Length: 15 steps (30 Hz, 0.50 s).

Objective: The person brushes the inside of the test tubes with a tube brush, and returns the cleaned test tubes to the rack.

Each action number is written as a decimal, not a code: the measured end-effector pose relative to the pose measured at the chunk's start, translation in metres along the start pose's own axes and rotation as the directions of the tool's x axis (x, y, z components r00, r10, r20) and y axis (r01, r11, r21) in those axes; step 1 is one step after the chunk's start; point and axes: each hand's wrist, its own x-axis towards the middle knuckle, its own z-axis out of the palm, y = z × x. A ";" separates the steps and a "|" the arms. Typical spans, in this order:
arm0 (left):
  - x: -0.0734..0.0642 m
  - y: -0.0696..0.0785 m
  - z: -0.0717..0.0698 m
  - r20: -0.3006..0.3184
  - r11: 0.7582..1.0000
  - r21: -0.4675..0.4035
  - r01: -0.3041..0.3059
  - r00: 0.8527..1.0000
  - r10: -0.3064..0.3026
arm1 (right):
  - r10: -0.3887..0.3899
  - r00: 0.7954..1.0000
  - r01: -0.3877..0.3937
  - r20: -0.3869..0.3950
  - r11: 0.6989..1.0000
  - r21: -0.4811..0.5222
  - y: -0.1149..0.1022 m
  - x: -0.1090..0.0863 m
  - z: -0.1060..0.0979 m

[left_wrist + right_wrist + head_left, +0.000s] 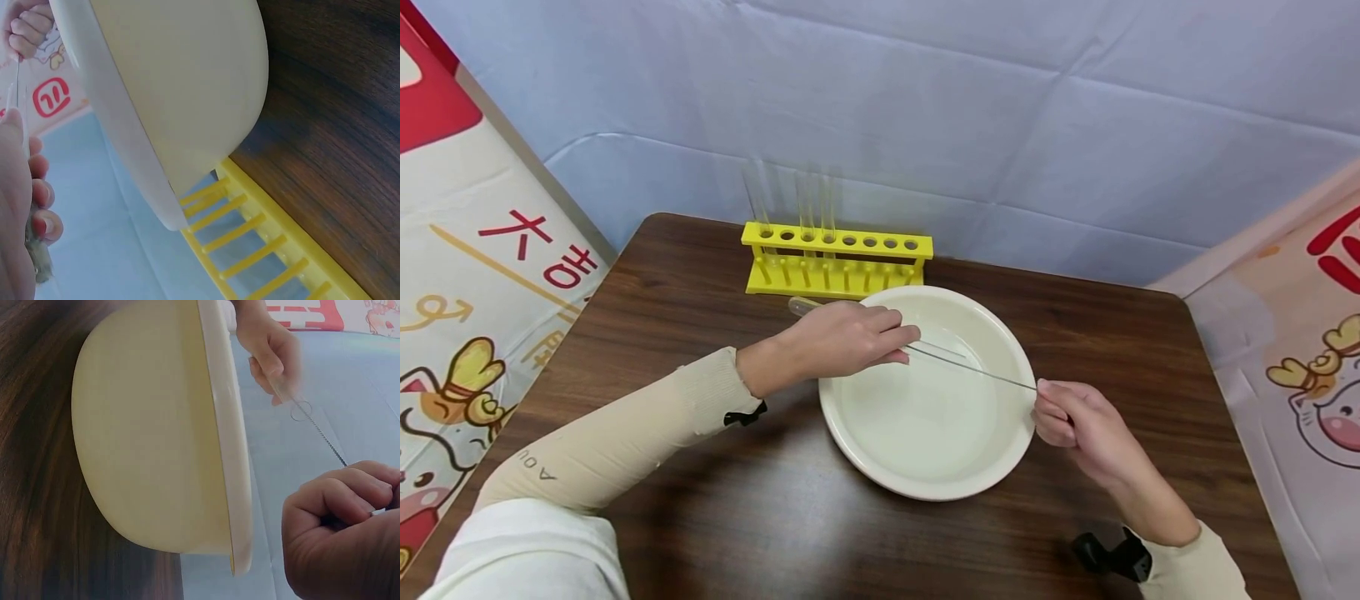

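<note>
My left hand (850, 337) grips a clear glass test tube (801, 306) above the basin's far left rim. The tube's rounded end shows behind the hand, and the tube slants down to the right. A test tube brush (322, 434) runs into the tube; its dark bristles (40, 253) show inside the glass in the left wrist view. My right hand (1078, 425), by the basin's right rim, holds the far end of the brush's twisted wire with curled fingers. Below both hands stands the cream-white round basin (925, 417); whether it holds water I cannot tell.
Behind the basin, a yellow test tube rack (838, 287) holds three upright clear test tubes (806, 204). Everything stands on a dark wooden table (700, 292). Pale blue cloth (925, 125) hangs at the back, with printed panels (1315, 375) on both sides.
</note>
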 end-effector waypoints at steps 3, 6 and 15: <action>-0.001 -0.001 0.000 -0.009 1.000 0.004 -0.005 1.000 0.005 | 0.008 1.000 -0.009 0.013 0.999 0.035 -0.001 -0.001 -0.002; -0.002 -0.001 0.000 -0.022 1.000 0.003 -0.004 1.000 0.004 | 0.029 0.999 -0.030 0.020 0.999 0.044 -0.002 -0.003 -0.004; -0.006 -0.002 0.000 -0.035 1.000 0.008 -0.004 0.999 0.004 | 0.059 0.998 -0.061 0.035 0.997 0.053 -0.008 -0.011 -0.010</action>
